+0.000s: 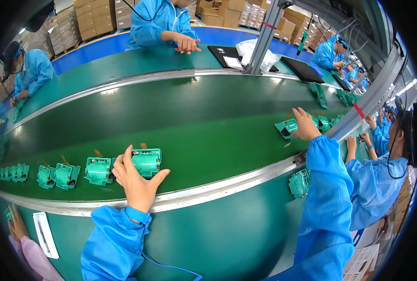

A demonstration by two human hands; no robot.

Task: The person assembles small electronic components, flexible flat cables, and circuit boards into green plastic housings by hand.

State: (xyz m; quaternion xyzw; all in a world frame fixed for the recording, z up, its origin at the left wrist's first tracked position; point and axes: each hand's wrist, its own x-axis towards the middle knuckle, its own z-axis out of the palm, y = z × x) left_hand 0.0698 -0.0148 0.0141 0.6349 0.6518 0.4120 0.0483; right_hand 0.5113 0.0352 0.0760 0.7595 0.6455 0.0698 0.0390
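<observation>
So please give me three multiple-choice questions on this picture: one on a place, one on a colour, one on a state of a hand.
1. Where does the left hand rest?
A. on a cardboard box
B. against a green part on the belt
C. on the white sheet

2. What colour are the person's sleeves?
A. blue
B. red
C. yellow

3. How is the right hand placed?
A. hanging below the table edge
B. folded on the left hand
C. reaching out, on a green part at the belt's right side

Answers: 1 B, thumb and fingers flank the part. 2 A, both forearms are blue. 3 C, the arm is stretched and the fingers lie on the part.
</observation>
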